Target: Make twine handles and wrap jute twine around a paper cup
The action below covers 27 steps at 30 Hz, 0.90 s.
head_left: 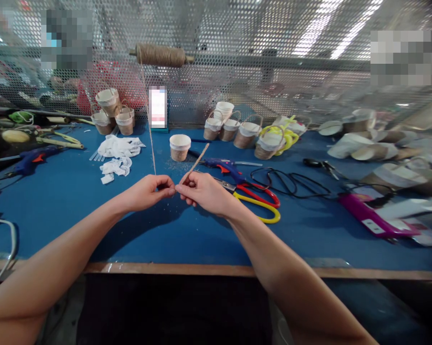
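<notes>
Jute twine [150, 129] runs down from a spool [160, 55] to my left hand [153, 192], whose thumb and forefinger are pinched together on it. Close beside it, fingertips almost touching, my right hand [203, 191] is closed around a thin tan strip [198, 160] that slants up and to the right. Whether twine is wound on this strip is too small to tell. Just beyond the hands stands a small burlap-covered cup [180, 147] with a white rim. Scissors [257, 203] with red and yellow handles lie right of my right hand, partly behind it.
A blue glue gun [225, 167] with a black cord lies to the right, another glue gun [36, 160] at the left. White lace trim [119, 147] lies left of the cup. Handled baskets [246, 134] line the back. A purple power strip [377, 218] sits at right.
</notes>
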Available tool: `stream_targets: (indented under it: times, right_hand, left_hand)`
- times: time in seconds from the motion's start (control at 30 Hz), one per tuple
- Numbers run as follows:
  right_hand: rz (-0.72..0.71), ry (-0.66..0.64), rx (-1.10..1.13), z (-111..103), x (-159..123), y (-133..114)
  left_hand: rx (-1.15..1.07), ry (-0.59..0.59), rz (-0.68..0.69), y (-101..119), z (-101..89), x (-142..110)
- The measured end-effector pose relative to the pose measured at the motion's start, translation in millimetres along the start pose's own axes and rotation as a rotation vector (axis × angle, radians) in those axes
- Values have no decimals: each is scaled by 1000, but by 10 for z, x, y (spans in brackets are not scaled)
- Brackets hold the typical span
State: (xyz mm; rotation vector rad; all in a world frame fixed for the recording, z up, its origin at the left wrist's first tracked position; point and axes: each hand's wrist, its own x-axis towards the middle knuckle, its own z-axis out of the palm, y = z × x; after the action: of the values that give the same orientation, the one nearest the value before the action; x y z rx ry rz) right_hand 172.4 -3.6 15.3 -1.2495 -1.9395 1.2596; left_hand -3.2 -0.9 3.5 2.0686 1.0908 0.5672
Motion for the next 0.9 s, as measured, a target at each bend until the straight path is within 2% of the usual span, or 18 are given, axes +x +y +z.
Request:
stream_targets:
  times: [0.5, 0.73, 0.9]
  right_hand:
    - [-75, -69, 78, -26, 15, 26]
    - [-4, 32, 51, 19, 21, 39]
    - [-15, -9, 74, -1, 17, 25]
  left_hand:
    - [-58, -23, 47, 7, -30, -6]
    - [-20, 23, -5, -5, 19, 4]
    - [-55, -6, 35, -6, -3, 3]
